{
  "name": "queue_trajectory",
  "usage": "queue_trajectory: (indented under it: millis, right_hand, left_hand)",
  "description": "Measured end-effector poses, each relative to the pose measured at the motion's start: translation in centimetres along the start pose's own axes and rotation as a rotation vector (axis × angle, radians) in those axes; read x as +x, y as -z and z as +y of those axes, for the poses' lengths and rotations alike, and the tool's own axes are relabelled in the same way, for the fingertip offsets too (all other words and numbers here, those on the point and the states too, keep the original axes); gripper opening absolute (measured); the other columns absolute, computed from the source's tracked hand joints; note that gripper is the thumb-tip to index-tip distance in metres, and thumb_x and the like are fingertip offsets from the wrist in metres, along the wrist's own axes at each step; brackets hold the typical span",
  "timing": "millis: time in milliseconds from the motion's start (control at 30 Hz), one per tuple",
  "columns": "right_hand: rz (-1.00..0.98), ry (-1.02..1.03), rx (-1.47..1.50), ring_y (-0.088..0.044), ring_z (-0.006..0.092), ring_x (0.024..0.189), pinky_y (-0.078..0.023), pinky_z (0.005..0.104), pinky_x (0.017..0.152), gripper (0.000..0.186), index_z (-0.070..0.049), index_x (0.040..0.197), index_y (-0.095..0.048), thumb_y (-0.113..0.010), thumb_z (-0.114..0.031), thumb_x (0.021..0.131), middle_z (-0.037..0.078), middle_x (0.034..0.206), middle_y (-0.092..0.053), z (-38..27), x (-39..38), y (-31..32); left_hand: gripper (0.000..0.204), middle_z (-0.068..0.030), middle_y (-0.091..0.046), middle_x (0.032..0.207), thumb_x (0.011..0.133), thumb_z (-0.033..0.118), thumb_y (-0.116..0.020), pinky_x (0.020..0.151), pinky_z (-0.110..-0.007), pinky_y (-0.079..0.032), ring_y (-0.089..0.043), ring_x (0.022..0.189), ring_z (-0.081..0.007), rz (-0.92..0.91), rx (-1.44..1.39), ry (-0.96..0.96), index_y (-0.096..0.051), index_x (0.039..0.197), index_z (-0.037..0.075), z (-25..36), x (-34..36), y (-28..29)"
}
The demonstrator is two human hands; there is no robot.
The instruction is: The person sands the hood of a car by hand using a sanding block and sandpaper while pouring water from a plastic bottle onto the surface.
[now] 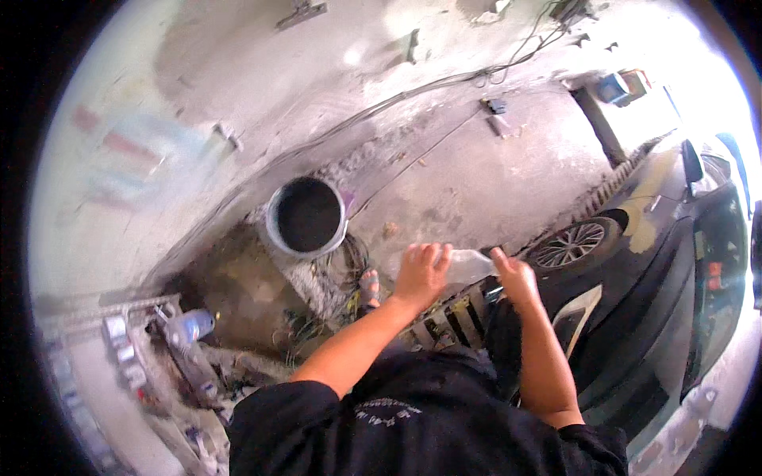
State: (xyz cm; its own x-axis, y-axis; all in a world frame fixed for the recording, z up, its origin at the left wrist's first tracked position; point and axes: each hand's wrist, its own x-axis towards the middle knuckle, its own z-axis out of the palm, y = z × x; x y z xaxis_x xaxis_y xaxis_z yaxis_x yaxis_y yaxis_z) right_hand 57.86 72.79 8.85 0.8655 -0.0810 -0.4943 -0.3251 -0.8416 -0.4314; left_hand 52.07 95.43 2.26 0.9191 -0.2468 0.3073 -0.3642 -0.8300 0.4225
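My left hand (425, 274) is closed around the body of a clear plastic bottle (467, 266) held sideways in front of me. My right hand (514, 278) grips the bottle's narrow end, to the right of the left hand; whether a cap is under those fingers I cannot tell. To the left of the bottle, a round bucket (308, 214) with a dark inside stands on the ground near the wall. Below the bucket, my sandalled foot (369, 287) shows beside some tangled cords.
A dark car (651, 270) fills the right side beside a grate (448, 321). Cables (397, 99) run along the stained wall (238, 71). A rack with pipes and a blue-labelled cylinder (190, 325) stands at lower left. Two small containers (615, 87) sit at upper right.
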Motion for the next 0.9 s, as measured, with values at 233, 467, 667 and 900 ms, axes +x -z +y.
queue_trajectory:
  millis: [233,467,667,900]
  right_hand:
    - [0.057,0.063,0.023,-0.062,0.0421,0.084,-0.048,0.0498,0.073,0.053,0.0,0.08,-0.062,-0.058,-0.051,0.091,0.024,0.083,-0.064,-10.0,0.5,-6.7]
    - [0.173,0.67,0.029,-0.055,0.0423,0.096,-0.046,0.0483,0.08,0.04,0.0,0.095,-0.051,-0.068,-0.035,0.086,0.021,0.098,-0.053,-8.7,3.6,-3.7]
    - [0.231,1.093,-0.13,-0.055,0.0365,0.116,-0.046,0.0431,0.098,0.035,0.004,0.105,-0.053,-0.065,-0.02,0.083,0.023,0.122,-0.054,-7.4,5.4,-4.7]
    - [-0.094,0.456,0.034,-0.057,0.0395,0.103,-0.05,0.0448,0.086,0.042,-0.001,0.113,-0.051,-0.065,-0.032,0.088,0.019,0.11,-0.054,-2.6,7.3,-6.0]
  left_hand:
    - [0.068,-0.0153,-0.053,0.119,0.06,0.026,-0.078,0.098,-0.052,-0.038,-0.049,0.113,-0.0352,-0.115,-0.168,0.087,-0.049,0.12,0.008,-10.9,0.2,2.2]
    - [0.073,-0.0173,-0.054,0.116,0.057,0.024,-0.083,0.094,-0.046,-0.045,-0.054,0.107,-0.0394,-0.261,-0.413,-0.204,-0.049,0.119,0.006,-15.2,7.7,-0.8]
    - [0.085,-0.0172,-0.059,0.117,0.054,0.035,-0.091,0.1,-0.046,-0.041,-0.054,0.11,-0.0382,-0.589,-0.211,-0.217,-0.053,0.124,0.004,-22.1,6.3,-3.9]
    - [0.089,-0.0138,-0.067,0.106,0.068,0.036,-0.088,0.087,-0.043,-0.051,-0.063,0.1,-0.0316,-0.341,-0.646,0.758,-0.044,0.137,0.002,-33.6,-1.8,-7.7]
